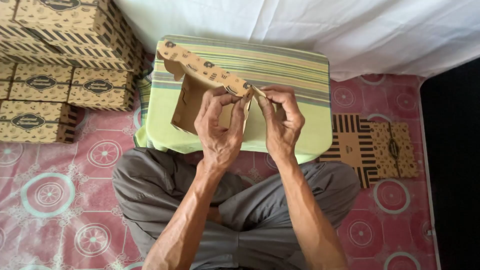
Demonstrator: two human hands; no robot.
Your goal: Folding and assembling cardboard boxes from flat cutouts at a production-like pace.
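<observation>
A: Where does the folding stand right now?

B: Partway, I'd judge. The half-folded carton [200, 95] has one long patterned wall standing up along the far side, with a scalloped end at its left, and the plain brown inside faces the camera. The corner near the middle is what is being worked; the other walls are not yet closed up as far as I can see

A: And the hands?

B: The left hand [220, 125] is curled, thumb and fingers pinched on the edge of the card just left of that corner. The right hand [281, 120] is also curled, its fingertips nipping a small flap at the corner. Both are closed on the carton, nearly touching each other

A: Where is it sitting?

B: It rests on a low stool covered with a striped green cloth [295, 75], right in front of the person's crossed legs in grey trousers [250, 220]

A: What does the card look like?

B: Kraft brown, printed with small dark motifs on the outside, plain inside, thin and easily creased

A: Anything else finished or waiting?

B: A stack of finished boxes [55, 65] stands to the left, so several look done. One flat unfolded blank [375, 147] lies on the red patterned mat [60, 200] to the right, untouched. A white sheet [325, 25] hangs behind
</observation>
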